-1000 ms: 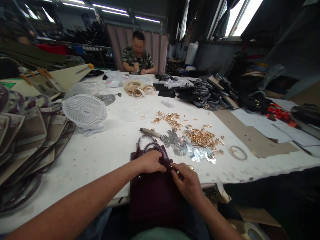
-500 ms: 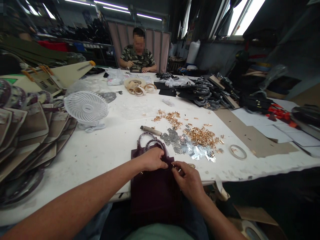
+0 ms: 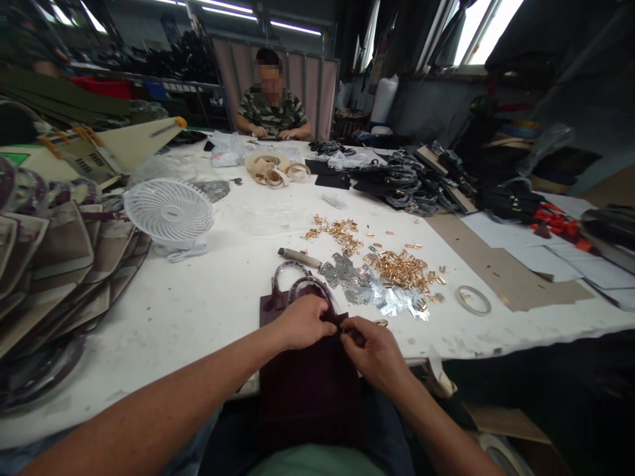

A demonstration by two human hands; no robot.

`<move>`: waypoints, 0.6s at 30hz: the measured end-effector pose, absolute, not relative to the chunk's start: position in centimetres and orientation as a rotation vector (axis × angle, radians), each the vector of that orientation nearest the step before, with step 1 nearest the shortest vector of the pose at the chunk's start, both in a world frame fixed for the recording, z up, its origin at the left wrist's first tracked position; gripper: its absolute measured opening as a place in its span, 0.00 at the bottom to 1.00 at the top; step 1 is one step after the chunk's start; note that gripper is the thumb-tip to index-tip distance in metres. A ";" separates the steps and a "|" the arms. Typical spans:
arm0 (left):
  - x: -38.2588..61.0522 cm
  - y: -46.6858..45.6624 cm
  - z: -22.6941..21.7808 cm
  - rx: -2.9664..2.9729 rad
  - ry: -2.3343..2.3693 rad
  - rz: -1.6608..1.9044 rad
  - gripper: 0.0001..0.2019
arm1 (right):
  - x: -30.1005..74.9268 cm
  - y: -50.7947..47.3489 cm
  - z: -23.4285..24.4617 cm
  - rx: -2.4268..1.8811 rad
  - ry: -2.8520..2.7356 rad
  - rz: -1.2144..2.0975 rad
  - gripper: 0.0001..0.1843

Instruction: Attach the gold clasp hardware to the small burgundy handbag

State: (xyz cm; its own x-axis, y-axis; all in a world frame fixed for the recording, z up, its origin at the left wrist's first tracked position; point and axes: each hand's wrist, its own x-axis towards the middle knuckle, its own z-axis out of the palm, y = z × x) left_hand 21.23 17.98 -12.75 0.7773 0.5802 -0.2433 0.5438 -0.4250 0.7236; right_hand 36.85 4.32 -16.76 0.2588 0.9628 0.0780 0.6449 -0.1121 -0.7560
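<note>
A dark purple handbag [image 3: 310, 390] stands upright against my lap at the table edge, its two looped handles [image 3: 288, 268] wrapped in clear plastic. My left hand [image 3: 307, 322] is closed on the bag's top edge near the right corner, thumb pointing right. Right beside it, the fingertips of my right hand [image 3: 372, 347] pinch at that corner; whatever small piece they hold is hidden. Just behind the right hand a small gold-coloured piece [image 3: 380, 323] shows. Beyond the bag lie a stubby tool with a pale handle [image 3: 299, 258], flat silver metal plates [image 3: 391, 299] and gold-coloured metal fittings [image 3: 399, 270].
A white fan [image 3: 169, 210] stands left of centre, beside stacked unfinished bag parts [image 3: 64, 258]. Tape rolls [image 3: 268, 166] and a heap of black wrapped bags [image 3: 411, 178] lie farther back. A tape ring [image 3: 473, 299] is at right. A co-worker [image 3: 272, 109] sits opposite.
My right fingertips have pressed in closer to the bag's corner, and the shiny bit at them is now hidden. My left hand keeps its hold. The co-worker's hands have lowered to the table.
</note>
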 end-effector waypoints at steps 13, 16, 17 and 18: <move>20.8 16.5 -10.2 2.233 0.798 0.109 0.07 | 37.4 5.4 -14.1 -1.794 -1.324 0.913 0.23; 20.8 16.6 -10.0 2.252 0.749 0.089 0.07 | 38.6 5.7 -13.4 -1.715 -1.396 1.126 0.17; 20.8 16.7 -10.0 2.259 0.738 0.085 0.08 | 39.0 5.9 -13.2 -1.694 -1.405 1.202 0.13; 20.8 16.8 -10.0 2.271 0.737 0.089 0.09 | 39.3 6.0 -13.1 -1.684 -1.409 1.253 0.10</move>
